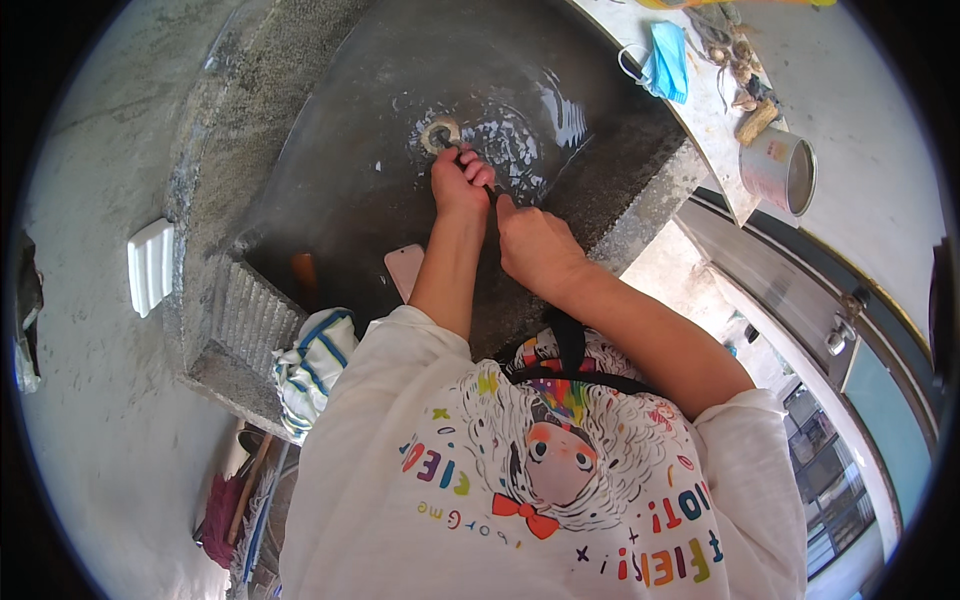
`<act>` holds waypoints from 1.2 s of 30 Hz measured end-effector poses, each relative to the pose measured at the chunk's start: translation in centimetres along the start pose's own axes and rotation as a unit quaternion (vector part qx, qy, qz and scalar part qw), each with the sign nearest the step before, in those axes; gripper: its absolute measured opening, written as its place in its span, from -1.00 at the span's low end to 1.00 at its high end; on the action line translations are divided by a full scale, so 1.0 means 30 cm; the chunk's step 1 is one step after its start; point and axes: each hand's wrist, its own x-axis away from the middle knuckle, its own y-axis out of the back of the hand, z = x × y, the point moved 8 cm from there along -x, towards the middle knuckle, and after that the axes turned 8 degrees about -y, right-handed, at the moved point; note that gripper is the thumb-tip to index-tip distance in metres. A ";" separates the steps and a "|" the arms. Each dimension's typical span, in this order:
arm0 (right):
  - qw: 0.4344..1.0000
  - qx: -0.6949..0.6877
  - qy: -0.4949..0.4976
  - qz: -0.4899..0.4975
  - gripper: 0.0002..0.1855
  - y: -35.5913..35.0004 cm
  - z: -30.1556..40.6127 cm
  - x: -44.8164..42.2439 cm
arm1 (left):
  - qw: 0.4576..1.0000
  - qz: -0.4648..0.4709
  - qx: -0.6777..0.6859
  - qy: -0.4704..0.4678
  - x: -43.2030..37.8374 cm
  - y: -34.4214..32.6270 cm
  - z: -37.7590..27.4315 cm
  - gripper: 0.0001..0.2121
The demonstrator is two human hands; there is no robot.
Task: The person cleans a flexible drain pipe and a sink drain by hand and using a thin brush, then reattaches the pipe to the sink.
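Note:
Over a dark stone basin [360, 142] with shallow rippling water, my left hand [461, 180] is closed around a thin dark rod-like tool [491, 193]. Its far end meets a pale ring [440, 135] at what looks like the drain. My right hand [536, 240] grips the near end of the same tool, just behind my left hand. What kind of tool it is cannot be told, as my fingers hide most of it. A pink flat object, perhaps a phone or soap case [405, 268], lies in the basin beside my left forearm, and an orange-brown object [304, 271] is farther left.
A ribbed concrete washboard [255, 304] and a striped cloth [319, 364] are at the basin's left. A white ribbed dish [151, 266] is beyond. On the right ledge are a blue face mask [666, 64], garlic bulbs [742, 71] and a tin can [778, 171].

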 end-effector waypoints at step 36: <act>0.981 0.124 0.100 0.113 -0.48 0.268 -0.108 0.177 | 0.798 0.053 -0.580 -0.154 0.198 0.002 -0.139 -0.75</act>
